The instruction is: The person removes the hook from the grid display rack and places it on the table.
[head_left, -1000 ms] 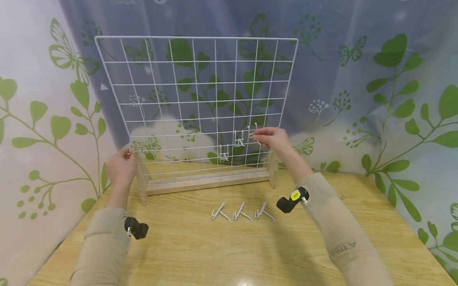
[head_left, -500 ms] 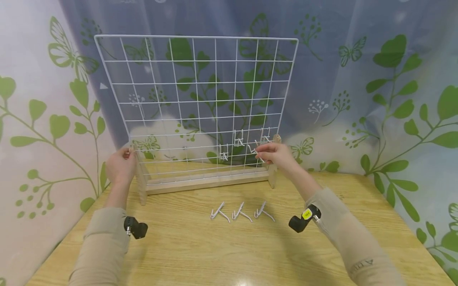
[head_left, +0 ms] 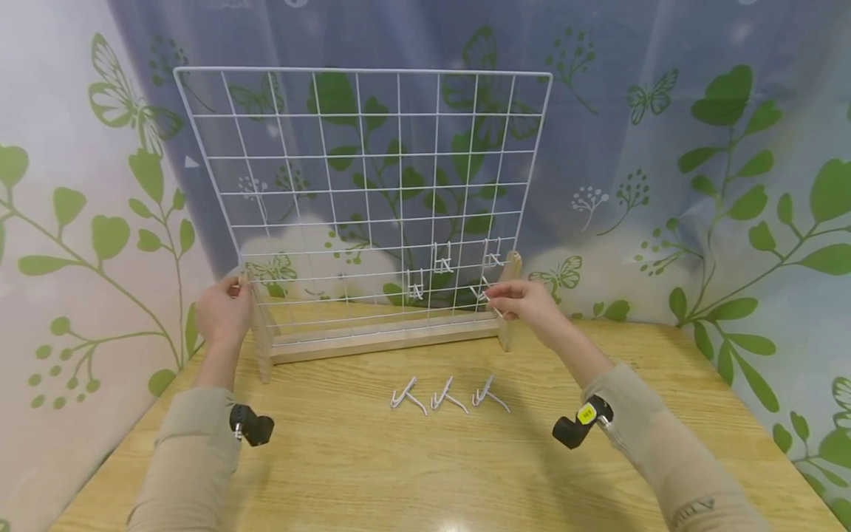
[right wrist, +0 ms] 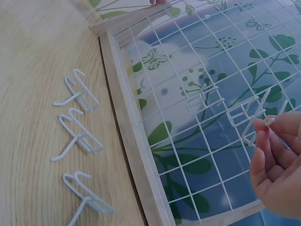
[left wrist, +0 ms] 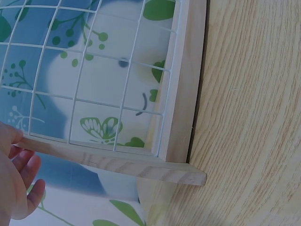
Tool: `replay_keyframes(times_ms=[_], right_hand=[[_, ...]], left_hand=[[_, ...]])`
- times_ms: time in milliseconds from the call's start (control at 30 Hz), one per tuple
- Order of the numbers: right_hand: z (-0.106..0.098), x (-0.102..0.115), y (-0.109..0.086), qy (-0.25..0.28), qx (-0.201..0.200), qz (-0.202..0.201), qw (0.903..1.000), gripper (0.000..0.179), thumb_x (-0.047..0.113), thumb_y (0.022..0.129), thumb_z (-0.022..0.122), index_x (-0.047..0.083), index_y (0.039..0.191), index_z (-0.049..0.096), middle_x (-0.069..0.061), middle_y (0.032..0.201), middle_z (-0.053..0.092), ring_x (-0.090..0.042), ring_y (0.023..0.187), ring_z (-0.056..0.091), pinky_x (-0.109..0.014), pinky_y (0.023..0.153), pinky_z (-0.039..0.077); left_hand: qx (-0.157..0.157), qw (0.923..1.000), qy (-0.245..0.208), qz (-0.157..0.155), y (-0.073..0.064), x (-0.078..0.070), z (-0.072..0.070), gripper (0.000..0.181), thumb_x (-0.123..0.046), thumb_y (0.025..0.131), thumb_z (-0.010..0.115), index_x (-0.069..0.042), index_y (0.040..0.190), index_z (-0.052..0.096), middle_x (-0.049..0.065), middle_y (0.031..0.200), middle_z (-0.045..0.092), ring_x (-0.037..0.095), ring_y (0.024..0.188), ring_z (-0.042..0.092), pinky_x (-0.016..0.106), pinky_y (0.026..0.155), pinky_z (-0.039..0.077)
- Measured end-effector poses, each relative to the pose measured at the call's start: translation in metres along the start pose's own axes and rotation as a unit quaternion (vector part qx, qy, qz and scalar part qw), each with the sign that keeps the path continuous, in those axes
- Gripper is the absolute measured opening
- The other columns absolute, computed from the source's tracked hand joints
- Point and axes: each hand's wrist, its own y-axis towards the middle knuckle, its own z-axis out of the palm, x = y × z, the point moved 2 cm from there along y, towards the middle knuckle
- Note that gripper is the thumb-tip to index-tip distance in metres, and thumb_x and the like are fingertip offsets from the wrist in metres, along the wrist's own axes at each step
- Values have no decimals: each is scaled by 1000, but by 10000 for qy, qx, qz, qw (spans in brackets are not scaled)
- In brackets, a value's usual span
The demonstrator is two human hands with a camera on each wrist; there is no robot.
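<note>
A white wire grid panel (head_left: pixel 362 71) stands upright in a wooden base (head_left: pixel 385 342). At its left side, my left hand (head_left: pixel 224 312) pinches the upper end of the wooden side post (left wrist: pixel 108 161). Low on the panel's right part, thumb and fingers of my right hand (head_left: pixel 530 304) pinch a white wire hook (head_left: pixel 480 294). Whether this hook touches the wires I cannot tell. Three similar hooks hang on the grid: a lower left hook (head_left: pixel 415 287), a middle hook (head_left: pixel 443 260) and a right hook (head_left: pixel 493 256).
In front of the base lie three loose white hooks, a left one (head_left: pixel 408 397), a middle one (head_left: pixel 448 397) and a right one (head_left: pixel 490 395), on the wooden table (head_left: pixel 346 458). A leaf-patterned curtain (head_left: pixel 612 148) hangs behind.
My right hand has moved down and slightly right with a hook, away from the upper right hook, which now hangs on the grid. The left hand stays at the post.
</note>
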Motion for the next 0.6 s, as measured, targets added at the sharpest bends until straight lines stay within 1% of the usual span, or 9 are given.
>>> replay_keyframes(times_ms=[100,200,333,433,600], right_hand=[[-2,-4,-3,-44,20,-5,10000,28,3,88,58,-10,113,57,-14,101,66,-9,79,59,-23,69,49],[-3,-9,-6,-35,-14,-4,10000,29,3,87,59,-10,113,57,-9,98,67,-9,79,59,-22,69,49],[-6,-15,-10,-60,-27,42,10000,30,3,87,59,-12,112,56,-16,100,66,-8,75,58,-22,69,48],[-8,-19,-12,-139,-46,129,9998,30,4,87,59,-11,112,57,-21,104,64,-9,75,58,-23,70,48],[-11,-28,-16,-247,-96,293,9992,33,7,86,61,-10,114,56,-20,111,62,-14,79,59,-24,71,48]], left_hand=[[-19,10000,15,24,-1,0,0,43,-36,95,41,-5,119,61,16,108,64,35,99,57,46,80,40],[-10,10000,36,40,-1,0,0,43,-35,95,42,-5,119,61,16,108,64,35,98,57,46,80,40],[27,10000,44,31,-2,-1,0,42,-34,95,42,-5,120,61,17,108,64,36,98,57,46,80,40],[30,10000,-3,42,-2,-2,-1,42,-34,95,43,-5,120,60,17,109,64,36,99,56,46,81,40],[11,10000,-46,54,-2,-2,-2,41,-32,95,42,-4,119,61,17,108,64,35,99,56,46,83,39]])
